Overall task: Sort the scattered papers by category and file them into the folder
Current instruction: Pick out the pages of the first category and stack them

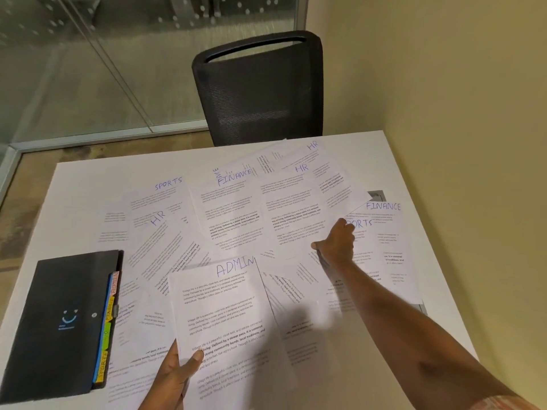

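Note:
Printed sheets headed in blue ink lie scattered over the white table (414,161). My left hand (174,377) holds a sheet marked ADMIN (225,309) by its lower left edge, thumb on top, lifted above the others. My right hand (336,245) reaches out to the right and pinches the lower corner of an HR sheet (293,208), beside a SPORTS sheet (379,247) and a FINANCE sheet (383,207). A black folder (59,318) lies closed at the left, with coloured tabs (108,327) along its right edge.
More sheets lie farther out: SPORTS (167,184), HR (158,220), FINANCE (233,177) and another HR (310,147). A black mesh chair (260,90) stands behind the table. A wall runs along the right, a glass partition at the back left.

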Demonstrator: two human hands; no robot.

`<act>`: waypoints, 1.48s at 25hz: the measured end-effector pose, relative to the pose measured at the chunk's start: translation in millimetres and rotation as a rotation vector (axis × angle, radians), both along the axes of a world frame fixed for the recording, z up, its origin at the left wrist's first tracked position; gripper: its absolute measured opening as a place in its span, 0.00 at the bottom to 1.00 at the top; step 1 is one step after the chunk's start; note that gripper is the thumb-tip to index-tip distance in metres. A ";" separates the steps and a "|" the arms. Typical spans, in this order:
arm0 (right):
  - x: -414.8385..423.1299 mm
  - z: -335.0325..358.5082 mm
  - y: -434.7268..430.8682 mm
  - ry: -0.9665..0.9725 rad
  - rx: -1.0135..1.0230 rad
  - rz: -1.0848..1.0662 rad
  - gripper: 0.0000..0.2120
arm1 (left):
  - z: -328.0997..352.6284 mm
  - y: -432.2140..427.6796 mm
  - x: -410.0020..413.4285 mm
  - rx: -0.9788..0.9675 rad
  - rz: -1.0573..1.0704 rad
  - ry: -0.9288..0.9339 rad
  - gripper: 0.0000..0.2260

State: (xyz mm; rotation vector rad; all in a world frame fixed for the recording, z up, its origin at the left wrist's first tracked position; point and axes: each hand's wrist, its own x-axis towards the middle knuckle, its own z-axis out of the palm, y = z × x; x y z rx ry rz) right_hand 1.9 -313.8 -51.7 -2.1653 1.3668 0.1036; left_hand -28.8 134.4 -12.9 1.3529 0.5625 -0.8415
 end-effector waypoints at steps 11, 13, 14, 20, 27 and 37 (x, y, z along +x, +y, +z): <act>5.5 2.8 0.8 0.051 0.004 0.010 0.35 | 1.6 0.5 -4.0 -0.044 0.019 0.010 0.29; 3.8 -1.5 0.6 -0.065 0.031 -0.034 0.26 | 0.9 1.2 -4.9 -0.059 0.018 0.001 0.29; 2.0 -1.5 0.6 -0.135 0.053 -0.063 0.21 | 0.9 1.4 -4.9 -0.064 0.018 -0.006 0.29; -28.3 8.4 -25.5 -0.318 0.152 -0.294 0.06 | 3.7 1.5 -4.2 -0.079 0.032 -0.050 0.31; -105.1 -1.7 -80.7 -0.266 0.108 -0.485 0.06 | 1.9 3.4 -1.3 -0.067 -0.019 -0.042 0.32; -116.5 3.0 -79.6 0.020 -0.128 -0.467 0.38 | 13.4 -7.7 -2.1 -0.071 -0.026 -0.032 0.25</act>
